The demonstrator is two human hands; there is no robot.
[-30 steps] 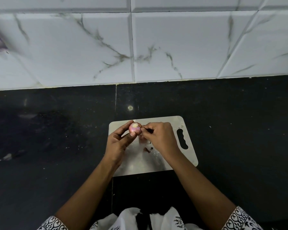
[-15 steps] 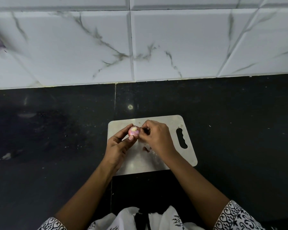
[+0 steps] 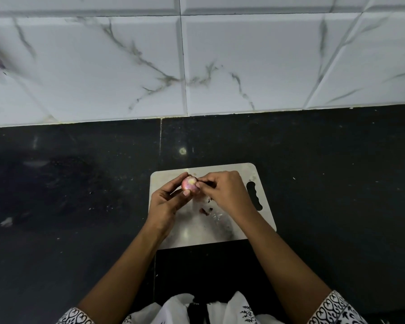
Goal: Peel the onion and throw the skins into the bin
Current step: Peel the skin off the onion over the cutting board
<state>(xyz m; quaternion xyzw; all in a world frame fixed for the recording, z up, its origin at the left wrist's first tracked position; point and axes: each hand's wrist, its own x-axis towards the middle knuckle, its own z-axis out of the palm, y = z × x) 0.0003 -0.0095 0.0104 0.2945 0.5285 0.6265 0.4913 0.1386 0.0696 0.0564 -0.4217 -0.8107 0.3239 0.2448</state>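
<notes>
Obs.: onion is held just above the cutting board, at about 11 o'clock from the board's centre. Pale pink flesh shows with a yellowish patch, so most of the outer skin looks to be off.

Left hand: thumb and fingers curl round the onion from its 8 o'clock side, a narrow cradling grip. Judged purpose: steady the bulb and turn the unpeeled side toward the other hand.

Right hand: fingertips closed tight at the onion's 3 o'clock side, pinching what looks like a dark strip of skin. The strip is small; I cannot tell if it is loose or attached.

Working over the board probably lets falling peel land there rather than on the black counter. A few dark scraps lie near the board's centre, under the right wrist.

Containers: none in view. The bin is not visible, so the scraps are not yet binned. The board's handle slot sits at 3 o'clock. The tiled wall runs along 12 o'clock.

Step judged: late peeling; disposal outstanding
</notes>
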